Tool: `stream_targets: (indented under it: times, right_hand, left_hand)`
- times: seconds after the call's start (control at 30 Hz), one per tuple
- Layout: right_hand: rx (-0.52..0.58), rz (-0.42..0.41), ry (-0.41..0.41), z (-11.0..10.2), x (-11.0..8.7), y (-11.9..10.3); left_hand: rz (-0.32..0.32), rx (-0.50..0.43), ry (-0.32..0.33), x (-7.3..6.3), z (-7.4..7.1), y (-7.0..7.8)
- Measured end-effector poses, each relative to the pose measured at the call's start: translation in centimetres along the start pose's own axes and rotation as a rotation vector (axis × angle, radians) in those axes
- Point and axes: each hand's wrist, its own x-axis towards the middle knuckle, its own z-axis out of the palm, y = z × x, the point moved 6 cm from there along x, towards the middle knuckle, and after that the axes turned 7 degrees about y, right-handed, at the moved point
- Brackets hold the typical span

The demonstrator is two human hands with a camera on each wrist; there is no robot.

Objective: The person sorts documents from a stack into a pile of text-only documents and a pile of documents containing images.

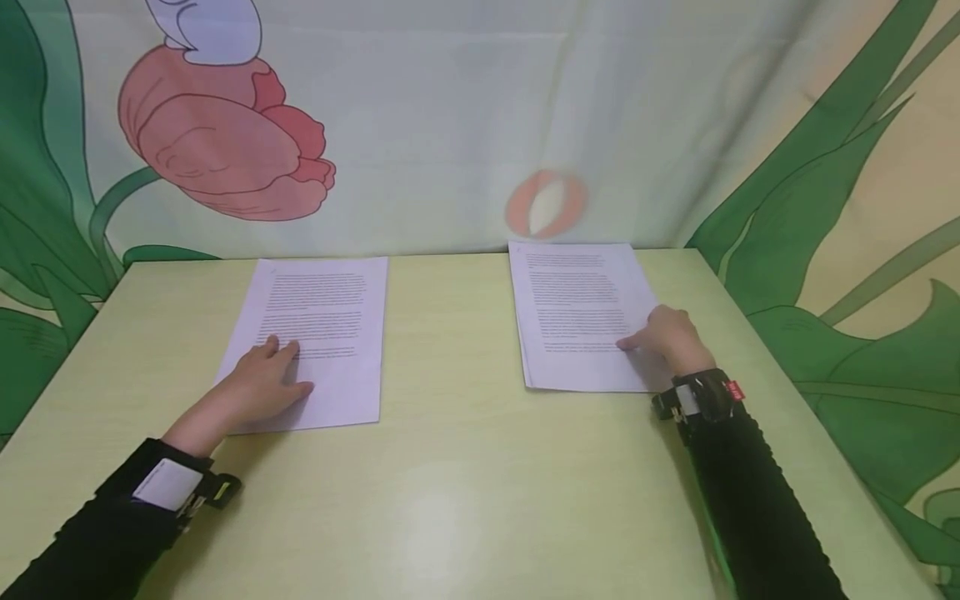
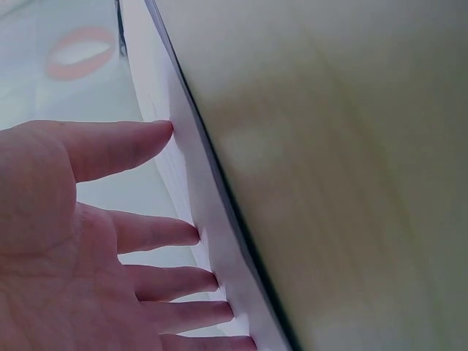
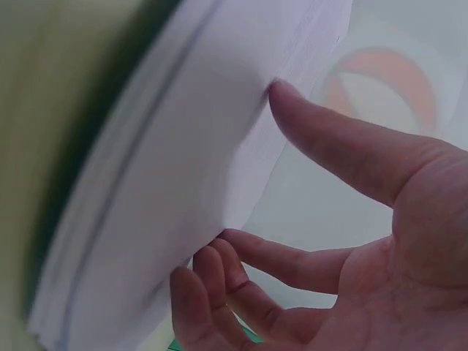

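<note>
A stack of printed paper (image 1: 330, 400) lies at the left of the table, and my left hand (image 1: 258, 383) rests on it with fingers spread. In the left wrist view, the straight fingertips and thumb of the left hand (image 2: 95, 241) touch the top page. Another stack of printed paper (image 1: 570, 371) lies at the right, several sheets thick. My right hand (image 1: 671, 337) grips it at its right edge. In the right wrist view, the thumb of the right hand (image 3: 351, 219) presses on the page while the other fingers curl at the edge of the paper (image 3: 175, 168).
Both stacks lie on a pale wooden table (image 1: 450, 467), near its far edge. Behind it hangs a curtain (image 1: 435, 125) printed with flowers and green leaves. Each wrist carries a strapped-on device, the right one (image 1: 701, 396) close to the paper's near corner.
</note>
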Motion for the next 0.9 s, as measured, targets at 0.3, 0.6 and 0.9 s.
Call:
stream_targets:
  times: [0.3, 0.6, 0.9]
  right_hand:
    - [0.074, 0.028, -0.024, -0.23, 0.02, 0.37]
    - [0.091, 0.015, 0.039, -0.01, -0.14, 0.23]
    - [0.125, -0.062, 0.086, -0.03, -0.14, -0.33]
  left_hand:
    - [-0.007, -0.001, -0.004, 0.07, -0.36, 0.17]
    - [-0.011, -0.002, 0.0, 0.2, -0.21, -0.03]
    - [0.002, 0.009, -0.002, 0.25, 0.07, 0.03]
